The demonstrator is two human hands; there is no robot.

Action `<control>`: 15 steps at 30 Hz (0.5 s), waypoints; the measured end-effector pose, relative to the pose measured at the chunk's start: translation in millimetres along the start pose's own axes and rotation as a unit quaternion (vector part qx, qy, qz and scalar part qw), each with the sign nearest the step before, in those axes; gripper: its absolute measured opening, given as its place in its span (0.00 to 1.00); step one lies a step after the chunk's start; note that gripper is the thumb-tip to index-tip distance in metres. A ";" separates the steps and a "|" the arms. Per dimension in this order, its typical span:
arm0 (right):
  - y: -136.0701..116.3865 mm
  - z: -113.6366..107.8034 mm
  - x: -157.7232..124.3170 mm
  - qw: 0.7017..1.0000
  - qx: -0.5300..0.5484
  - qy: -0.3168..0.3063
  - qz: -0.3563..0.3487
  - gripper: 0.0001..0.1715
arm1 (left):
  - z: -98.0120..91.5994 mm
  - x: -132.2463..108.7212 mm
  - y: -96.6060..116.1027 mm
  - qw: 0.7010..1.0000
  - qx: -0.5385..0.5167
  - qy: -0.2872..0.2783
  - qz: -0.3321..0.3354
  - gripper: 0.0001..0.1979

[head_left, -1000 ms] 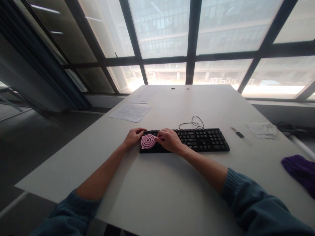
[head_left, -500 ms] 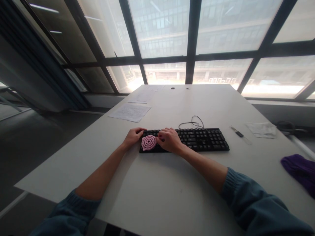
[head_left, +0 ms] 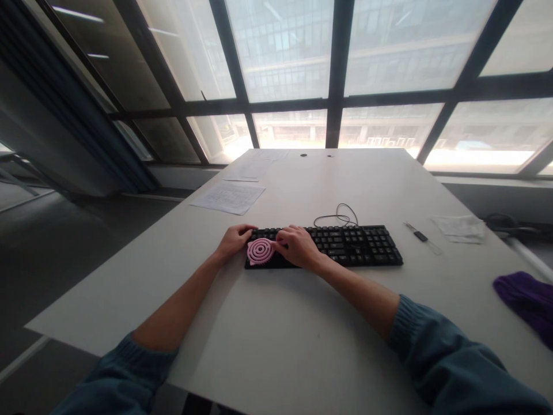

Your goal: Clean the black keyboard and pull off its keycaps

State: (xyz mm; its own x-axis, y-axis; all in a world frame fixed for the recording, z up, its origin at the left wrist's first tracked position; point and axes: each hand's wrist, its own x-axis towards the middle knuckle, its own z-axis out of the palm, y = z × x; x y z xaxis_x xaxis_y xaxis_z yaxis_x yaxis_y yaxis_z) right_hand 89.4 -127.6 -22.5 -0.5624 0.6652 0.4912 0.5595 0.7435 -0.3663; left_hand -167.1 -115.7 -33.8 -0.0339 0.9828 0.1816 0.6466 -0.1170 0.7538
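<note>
A black keyboard lies flat on the white table. Over its left end is a pink brush with a round, ringed head, two small ear-like points and short bristles along its lower rim. My right hand is closed around the brush's handle, most of which the fingers hide. Against the keyboard's upper left corner rests my left hand, its fingers curled onto the edge and holding it. The keys under the brush and my right hand are covered.
Behind the keyboard loops its thin black cable. To the right lie a small black-handled tool, a white cloth or wipe and a purple cloth. Printed papers are at the left, and windows stand beyond the table.
The brush head has shifted very slightly left over the keys, with my right hand on its handle. My left hand and the keyboard stay in place.
</note>
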 end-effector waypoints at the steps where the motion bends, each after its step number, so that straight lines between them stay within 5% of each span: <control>1: 0.0 0.4 0.0 1.000 -0.002 -0.001 0.001 0.15 | -0.1 -0.2 1.0 1.000 0.001 0.000 -0.001 0.19; 15: 4.5 1.7 0.9 0.986 -0.070 0.051 0.143 0.20 | -1.0 -1.4 8.0 1.000 -0.024 -0.012 0.003 0.18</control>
State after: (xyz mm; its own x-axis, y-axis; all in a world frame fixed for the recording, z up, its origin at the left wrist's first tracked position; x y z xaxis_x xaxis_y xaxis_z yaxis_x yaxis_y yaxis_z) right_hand 90.4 -123.5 -25.1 -0.3098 0.8301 0.4636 0.7689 0.5056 -0.3913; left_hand -162.6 -118.2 -27.4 -0.0113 0.9852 0.1712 0.6088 -0.1290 0.7828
